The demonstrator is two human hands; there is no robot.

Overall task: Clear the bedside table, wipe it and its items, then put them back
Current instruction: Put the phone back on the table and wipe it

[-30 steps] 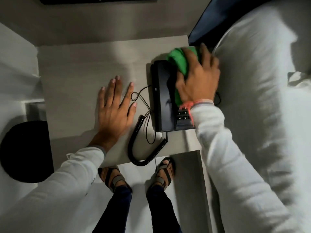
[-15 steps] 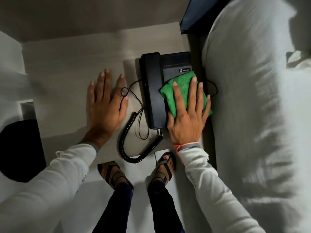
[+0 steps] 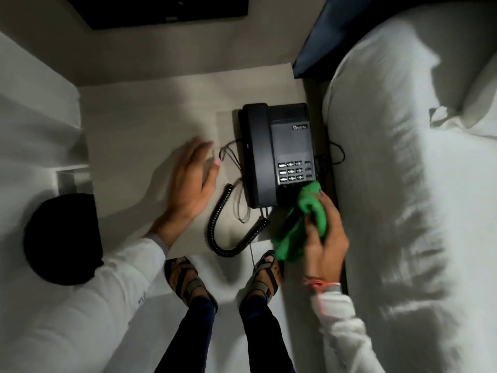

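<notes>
A black desk telephone (image 3: 277,152) stands on the right side of the pale bedside table (image 3: 150,125), its handset on the cradle and its keypad uncovered. Its coiled cord (image 3: 228,224) loops over the table's near edge. My right hand (image 3: 322,235) grips a bunched green cloth (image 3: 298,224) at the phone's near right corner, and part of the cloth hangs past the table edge. My left hand (image 3: 192,184), blurred, hovers with fingers apart just left of the phone and holds nothing.
A white pillow and bedding (image 3: 403,184) press against the table's right side. A black round bin (image 3: 63,238) sits on the floor at the left. My sandalled feet (image 3: 188,278) stand right below the table's near edge. A dark panel (image 3: 161,9) hangs on the wall.
My right hand pulled the green cloth down off the phone's keypad to its near right corner and bunched it. My left hand lifted off the table and shifted slightly.
</notes>
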